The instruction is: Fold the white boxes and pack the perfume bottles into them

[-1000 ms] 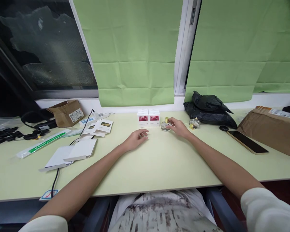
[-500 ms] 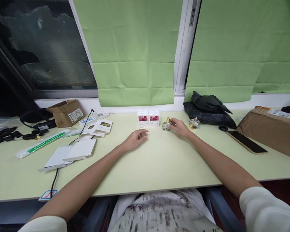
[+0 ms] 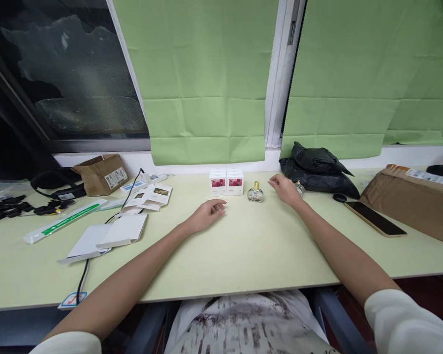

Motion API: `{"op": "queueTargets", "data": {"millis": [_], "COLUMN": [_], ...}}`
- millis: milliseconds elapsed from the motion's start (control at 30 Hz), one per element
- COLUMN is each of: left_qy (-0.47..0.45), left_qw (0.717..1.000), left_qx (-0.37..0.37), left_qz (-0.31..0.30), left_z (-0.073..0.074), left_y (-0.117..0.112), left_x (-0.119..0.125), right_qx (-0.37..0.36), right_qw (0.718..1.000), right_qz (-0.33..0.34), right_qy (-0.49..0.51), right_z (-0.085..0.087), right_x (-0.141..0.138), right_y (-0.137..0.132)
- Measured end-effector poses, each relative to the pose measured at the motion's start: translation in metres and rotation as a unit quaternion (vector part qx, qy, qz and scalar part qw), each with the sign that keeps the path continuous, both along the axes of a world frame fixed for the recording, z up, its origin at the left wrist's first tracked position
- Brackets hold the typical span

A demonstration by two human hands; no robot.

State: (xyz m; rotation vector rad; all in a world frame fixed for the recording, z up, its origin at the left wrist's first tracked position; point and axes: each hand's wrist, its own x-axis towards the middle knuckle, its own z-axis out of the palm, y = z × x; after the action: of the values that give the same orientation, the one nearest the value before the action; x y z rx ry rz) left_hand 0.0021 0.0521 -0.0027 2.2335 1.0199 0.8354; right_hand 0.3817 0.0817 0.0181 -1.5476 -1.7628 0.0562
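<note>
A small glass perfume bottle with a gold neck stands upright on the table, touched by neither hand. To its right is my right hand, holding nothing, its fingers loosely apart and pointing toward the bottle. Mostly hidden behind that hand, a second glass bottle shows only in part. My left hand rests on the tabletop with fingers half curled, thumb apart and nothing in the grasp. Just beyond it, several small white boxes with pink pictures stand in a block.
Flattened white cartons and a black cable lie at left, near an open brown box. Black plastic bags, a phone and a large cardboard parcel occupy the right. Green blinds hang behind.
My right hand has let go of the upright perfume bottle and moved right, now covering part of the second bottle. The left hand stays in place.
</note>
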Motion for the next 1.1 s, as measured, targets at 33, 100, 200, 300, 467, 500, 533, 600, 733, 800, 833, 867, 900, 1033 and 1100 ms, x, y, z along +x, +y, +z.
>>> {"op": "queueTargets", "data": {"millis": [33,100,200,300,467,500,533,600,733,800,833,867,900,1033,1100], "left_qy": [0.001,0.003,0.003,0.004,0.006,0.007,0.009,0.013,0.018,0.019,0.018,0.017,0.014,0.008,0.011], "left_qw": [1.0,1.0,1.0,1.0,1.0,1.0,1.0,1.0,1.0,1.0,1.0,1.0,1.0,1.0,1.0], "left_qx": [-0.001,-0.002,0.0,0.0,0.001,0.001,0.0,-0.002,-0.004,-0.002,0.0,0.002,0.003,0.005,0.007], "left_qz": [0.0,0.001,0.002,0.003,0.007,0.006,0.006,0.008,0.008,0.008,0.007,0.006,0.005,-0.004,-0.005], "left_z": [-0.001,-0.002,-0.004,-0.004,-0.003,-0.003,-0.003,-0.002,-0.001,-0.002,-0.002,-0.003,-0.004,-0.005,-0.005], "left_y": [0.0,0.001,0.003,0.003,0.002,0.002,0.002,0.002,0.001,0.001,0.002,0.002,0.003,0.005,0.004], "left_x": [0.0,-0.001,-0.002,-0.002,-0.003,-0.003,-0.003,-0.003,-0.003,-0.003,-0.003,-0.003,-0.003,-0.004,-0.004], "right_qx": [0.015,0.043,0.064,0.058,0.014,-0.003,-0.018,-0.033,-0.026,-0.009,0.004,0.026,0.052,0.163,0.208], "right_qw": [0.999,0.992,0.965,0.928,0.92,0.923,0.925,0.928,0.929,0.931,0.932,0.934,0.937,0.956,0.961], "right_qz": [-0.043,-0.12,-0.245,-0.341,-0.361,-0.353,-0.345,-0.335,-0.326,-0.319,-0.314,-0.307,-0.292,-0.18,-0.107], "right_qy": [-0.009,-0.021,-0.073,-0.14,-0.153,-0.155,-0.157,-0.161,-0.171,-0.179,-0.182,-0.184,-0.184,-0.167,-0.15], "right_z": [0.002,0.004,0.002,-0.003,-0.007,-0.007,-0.007,-0.006,0.0,0.008,0.013,0.018,0.023,0.037,0.038], "right_x": [0.006,0.018,0.032,0.04,0.046,0.046,0.046,0.045,0.037,0.031,0.027,0.022,0.017,-0.009,-0.027], "right_y": [-0.002,-0.007,-0.011,-0.009,-0.004,-0.004,-0.004,-0.004,-0.007,-0.01,-0.011,-0.013,-0.015,-0.024,-0.03]}}
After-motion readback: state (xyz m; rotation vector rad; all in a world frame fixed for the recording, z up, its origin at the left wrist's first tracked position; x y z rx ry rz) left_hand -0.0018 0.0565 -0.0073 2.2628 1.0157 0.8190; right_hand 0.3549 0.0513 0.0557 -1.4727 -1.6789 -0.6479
